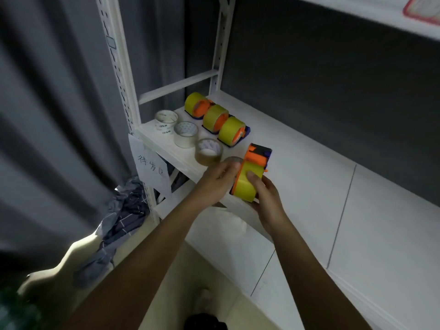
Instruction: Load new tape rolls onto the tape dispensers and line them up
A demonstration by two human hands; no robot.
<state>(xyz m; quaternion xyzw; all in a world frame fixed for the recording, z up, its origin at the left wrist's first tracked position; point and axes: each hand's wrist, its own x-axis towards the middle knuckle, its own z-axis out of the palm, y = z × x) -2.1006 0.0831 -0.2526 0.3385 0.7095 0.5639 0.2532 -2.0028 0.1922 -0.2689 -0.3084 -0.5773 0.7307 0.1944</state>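
The held dispenser (252, 167) is orange with a dark blue head and carries a yellow tape roll (245, 189). Three loaded dispensers (215, 119) on the white shelf (297, 167) match it. The three spare rolls (185, 134) are clear to brownish, and the crumpled cloth (123, 210) is navy with thin white checks.

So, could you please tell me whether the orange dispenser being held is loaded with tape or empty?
Loaded: a yellow tape roll sits on the orange plastic dispenser held between both hands.
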